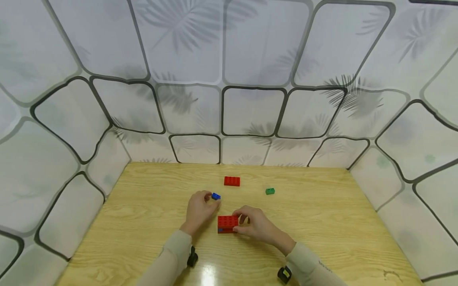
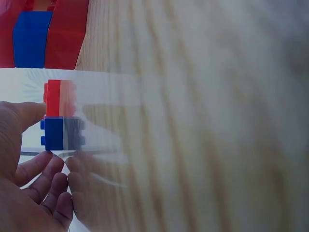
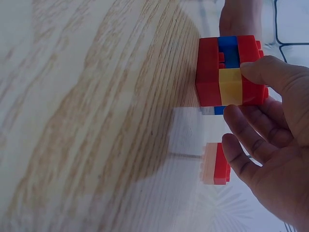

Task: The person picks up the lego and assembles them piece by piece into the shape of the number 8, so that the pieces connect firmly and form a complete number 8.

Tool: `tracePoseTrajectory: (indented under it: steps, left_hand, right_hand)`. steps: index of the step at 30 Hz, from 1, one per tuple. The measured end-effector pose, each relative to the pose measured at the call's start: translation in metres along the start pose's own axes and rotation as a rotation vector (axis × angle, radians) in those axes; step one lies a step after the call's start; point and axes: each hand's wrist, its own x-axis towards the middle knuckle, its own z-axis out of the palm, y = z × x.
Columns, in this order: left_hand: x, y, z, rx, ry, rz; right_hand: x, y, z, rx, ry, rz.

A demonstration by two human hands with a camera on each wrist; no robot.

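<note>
My right hand (image 1: 255, 224) grips the right end of a brick stack (image 1: 225, 222). The stack has a red brick above and below, with a blue brick (image 3: 230, 52) and a yellow brick (image 3: 230, 87) between them. In the right wrist view, the thumb presses the upper red brick while a fingertip lies at the yellow one. My left hand (image 1: 200, 208) is beside a small blue brick (image 1: 216, 196) on the table. Its thumb and index finger are spread on either side of that brick, fingertips close to it, as the left wrist view (image 2: 54, 133) also shows.
Farther back on the wooden table (image 1: 161, 186) lies a red brick (image 1: 232, 181). A small green brick (image 1: 270, 191) lies to its right. Patterned fabric walls (image 1: 193, 107) stand along the table's back and sides.
</note>
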Motion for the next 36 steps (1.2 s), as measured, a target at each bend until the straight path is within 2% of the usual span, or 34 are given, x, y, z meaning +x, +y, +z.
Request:
tracePoseTrajectory:
  steps: [6, 21, 36]
  left_hand:
    - [0.004, -0.001, 0.002, 0.032, -0.001, 0.006]
    - [0.005, 0.000, 0.000, 0.058, -0.033, -0.006]
    - [0.002, -0.002, -0.009, 0.060, -0.080, 0.084]
  right_hand:
    - [0.000, 0.001, 0.000, -0.007, 0.003, -0.014]
    - [0.000, -0.001, -0.001, 0.007, -0.016, 0.047]
    - [0.000, 0.000, -0.001, 0.005, -0.011, 0.014]
